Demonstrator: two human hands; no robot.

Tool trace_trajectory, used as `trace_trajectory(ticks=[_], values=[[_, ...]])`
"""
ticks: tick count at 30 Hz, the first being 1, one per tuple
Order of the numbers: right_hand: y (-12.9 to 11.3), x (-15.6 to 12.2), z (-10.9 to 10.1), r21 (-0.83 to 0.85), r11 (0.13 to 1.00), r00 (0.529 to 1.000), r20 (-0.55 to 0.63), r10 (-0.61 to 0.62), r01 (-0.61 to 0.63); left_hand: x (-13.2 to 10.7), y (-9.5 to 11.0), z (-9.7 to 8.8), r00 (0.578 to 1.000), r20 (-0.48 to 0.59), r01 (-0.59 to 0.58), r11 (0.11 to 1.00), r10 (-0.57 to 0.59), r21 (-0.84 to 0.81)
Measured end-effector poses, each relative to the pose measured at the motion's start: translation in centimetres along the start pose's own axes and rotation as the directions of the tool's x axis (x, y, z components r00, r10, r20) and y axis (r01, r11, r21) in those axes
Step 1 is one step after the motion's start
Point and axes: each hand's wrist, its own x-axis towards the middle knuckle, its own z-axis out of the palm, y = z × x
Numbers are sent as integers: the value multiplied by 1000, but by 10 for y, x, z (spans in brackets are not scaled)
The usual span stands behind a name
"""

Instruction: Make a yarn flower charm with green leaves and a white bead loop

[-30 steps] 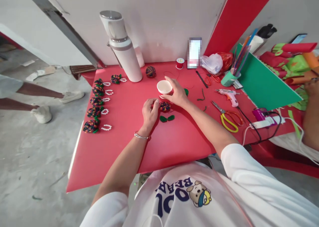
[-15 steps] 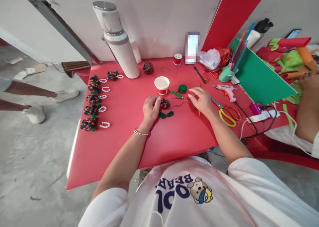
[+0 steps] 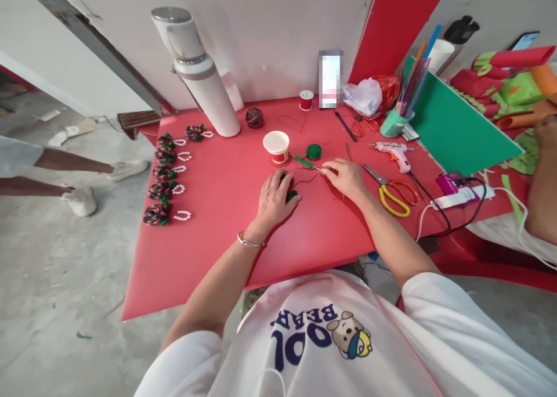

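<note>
My left hand lies over a multicoloured yarn piece and small green yarn leaves, fingers extended and partly covering them. A thin dark strand of yarn runs from there to my right hand, whose thumb and fingertips are pinched together on it. The metal tip of a green-handled crochet hook reaches right up to those fingertips. Just behind the hook sit a small green yarn ball and a white-and-red paper cup.
On the red table, several yarn flowers with bead loops line the left side. A tall flask and multicoloured yarn ball stand behind. Right are scissors, a glue gun, a power strip and another person's arm.
My left hand has shifted forward and right over the yarn piece and leaves. My right hand has come down and left, its fingers closing near the hook's tip. The view has tilted slightly.
</note>
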Motion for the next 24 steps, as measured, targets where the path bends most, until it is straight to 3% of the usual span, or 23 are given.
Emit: trace_trajectory(ticks=[5, 12, 18, 21, 24], values=[[-2, 22, 3, -46, 999, 999, 29, 13, -12, 2, 13, 0, 997, 70, -24, 992, 16, 120], [27, 79, 6, -120, 980, 984, -106, 143, -156, 33, 33, 20, 992, 90, -91, 994, 85, 60], [45, 110, 12, -235, 958, 981, 67, 184, -164, 47, 35, 34, 995, -3, -96, 993, 96, -64], [48, 109, 16, -238, 964, 989, 59, 134, -116, 45, 30, 33, 990, -113, -102, 985, 87, -136], [51, 109, 16, -126, 982, 989, 17, 147, -143, 46, 25, 31, 963, -266, -94, 972, 34, -217]])
